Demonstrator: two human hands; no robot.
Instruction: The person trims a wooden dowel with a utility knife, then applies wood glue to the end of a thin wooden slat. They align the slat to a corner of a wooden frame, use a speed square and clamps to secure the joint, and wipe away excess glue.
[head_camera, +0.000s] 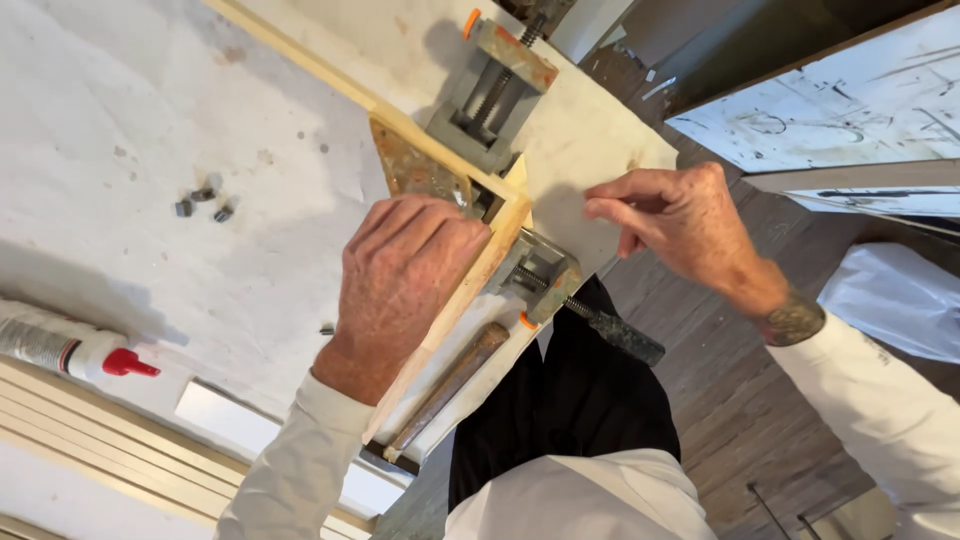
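At the far left edge a white glue bottle (55, 345) with a red nozzle lies on the white bench top (150, 120), pointing right, and beyond it a few small grey metal bits (205, 200) sit scattered, well apart from the work. The thing in hand is the pale wooden frame (478, 275), its mitred corner held in a grey corner clamp (500, 100) with a rusty triangular plate; one rail runs from that corner toward the near left, the other away to the far left. The left hand (405, 275) lies flat on the near rail right at the corner, fingers together and pressing down — it is plainly the nearer hand. A wooden tool handle (445, 385) lies just right of that rail, parallel to it. The clamp's near screw, with its dark handle (620, 335), juts out over the bench edge. The right hand (680, 220) hovers just right of the corner, thumb and forefinger pinched (on what, I cannot tell).
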